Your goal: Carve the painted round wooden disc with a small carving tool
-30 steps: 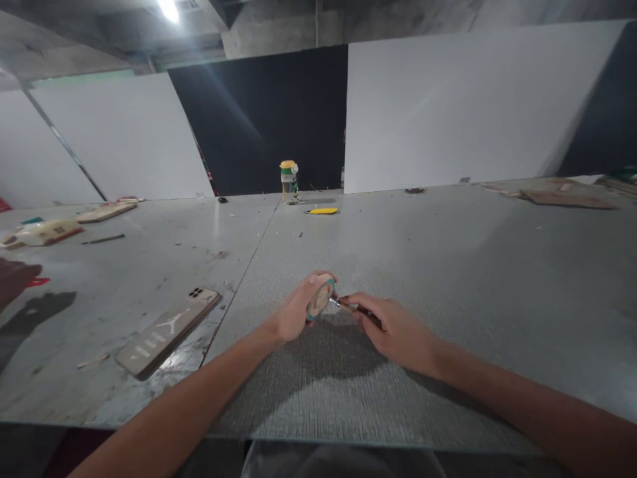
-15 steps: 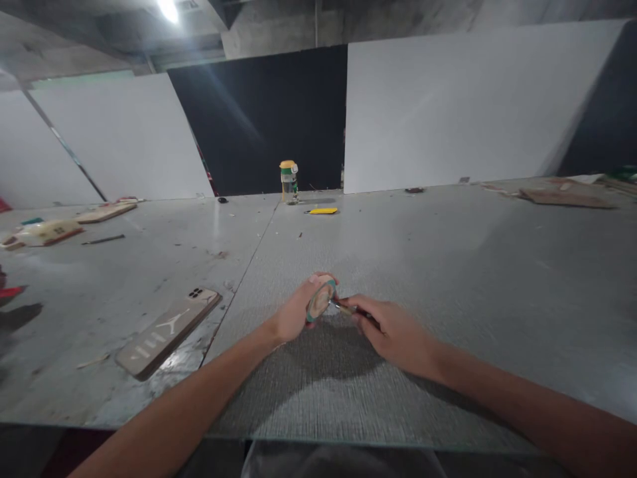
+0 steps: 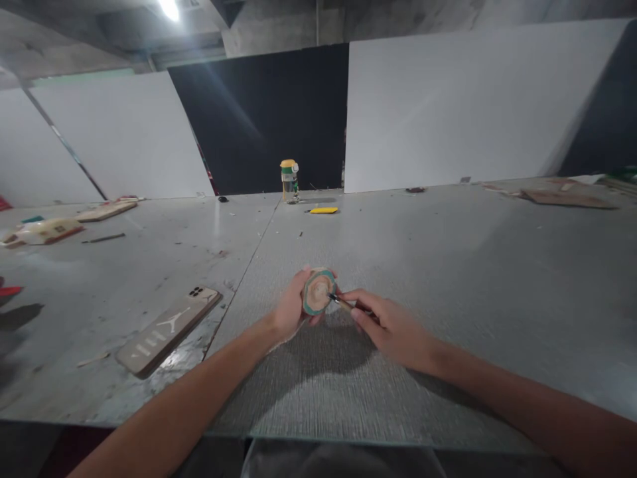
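A small round disc [image 3: 318, 289], tan in the middle with a teal ring near its rim, is gripped along its edge by my left hand [image 3: 290, 309]. Its face is tilted up toward me, and some of my fingers are hidden behind it. My right hand [image 3: 391, 325] is closed around a thin tool with a wooden handle [image 3: 345, 305] and a metal end. The tip, dark and small, meets the disc's face right of its centre; whether it is a brush or a blade I cannot tell.
A phone in a beige case [image 3: 169, 332] lies to the left on the grey table [image 3: 478, 279]. Farther back are a yellow utility knife [image 3: 322, 210] and a bottle with a yellow lid [image 3: 289, 180]. At far left sit a thin dark stick [image 3: 103, 238] and a pale plastic package [image 3: 47, 230].
My left hand has turned the disc, so its face now shows wider toward me. The thin tool has shifted slightly with its tip still at the disc.
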A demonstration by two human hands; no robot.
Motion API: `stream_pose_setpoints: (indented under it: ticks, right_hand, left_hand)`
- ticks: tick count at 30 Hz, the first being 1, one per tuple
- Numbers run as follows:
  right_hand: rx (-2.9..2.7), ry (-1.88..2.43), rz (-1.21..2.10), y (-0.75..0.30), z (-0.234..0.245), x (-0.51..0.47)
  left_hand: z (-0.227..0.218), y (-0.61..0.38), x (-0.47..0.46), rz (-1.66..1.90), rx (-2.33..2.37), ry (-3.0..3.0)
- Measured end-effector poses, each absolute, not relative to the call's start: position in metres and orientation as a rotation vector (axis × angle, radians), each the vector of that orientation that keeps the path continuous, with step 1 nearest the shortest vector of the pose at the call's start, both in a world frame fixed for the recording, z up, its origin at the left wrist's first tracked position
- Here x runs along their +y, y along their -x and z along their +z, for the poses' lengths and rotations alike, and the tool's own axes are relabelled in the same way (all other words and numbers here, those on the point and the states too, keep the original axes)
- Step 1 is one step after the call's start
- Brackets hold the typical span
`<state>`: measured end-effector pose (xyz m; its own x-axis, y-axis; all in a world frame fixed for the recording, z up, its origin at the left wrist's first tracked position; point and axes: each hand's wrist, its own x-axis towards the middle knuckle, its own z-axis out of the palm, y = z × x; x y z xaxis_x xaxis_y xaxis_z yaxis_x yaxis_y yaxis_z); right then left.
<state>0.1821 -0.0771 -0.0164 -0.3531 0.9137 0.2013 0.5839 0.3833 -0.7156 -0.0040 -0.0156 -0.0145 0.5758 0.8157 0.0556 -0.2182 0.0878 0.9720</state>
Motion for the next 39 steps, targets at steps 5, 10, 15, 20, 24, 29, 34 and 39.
stream_pose_setpoints:
  ticks: [5, 10, 15, 20, 24, 29, 34, 39]
  right_hand:
    - [-2.063, 1.266, 0.69, -0.1821, -0.0135, -0.0775]
    - [-2.062, 1.278, 0.677, -0.1834, -0.0124, -0.0777]
    - [-2.057, 1.288, 0.679, -0.1843, -0.0119, -0.0776]
    - [-2.07, 1.28, 0.66, -0.184, -0.0112, -0.0783]
    - [-2.062, 1.287, 0.67, -0.1838, -0.0118, -0.0787]
    - [-2.023, 1.275, 0.818, -0.1857, -0.0119, -0.0774]
    - [-1.896, 1.277, 1.08, -0.1867, -0.0125, -0.0752]
    - [-1.953, 1.236, 0.909, -0.1852, -0.0189, -0.0742]
  left_hand:
    - [-0.0137, 0.005, -0.0128, 0.875, 0.586, -1.345]
    - [-0.0141, 0.0078, -0.01, 0.893, 0.59, -1.398]
    - [-0.0142, 0.0077, -0.01, 0.894, 0.615, -1.412]
    - [-0.0137, 0.0074, -0.0108, 0.899, 0.613, -1.427]
    - [-0.0138, 0.008, -0.011, 0.9, 0.601, -1.418]
    - [-0.0156, 0.0079, -0.0108, 0.877, 0.566, -1.434]
    - [-0.0198, 0.0063, -0.0114, 0.897, 0.573, -1.471]
    - [-0.0213, 0.0063, -0.0136, 0.88, 0.572, -1.441]
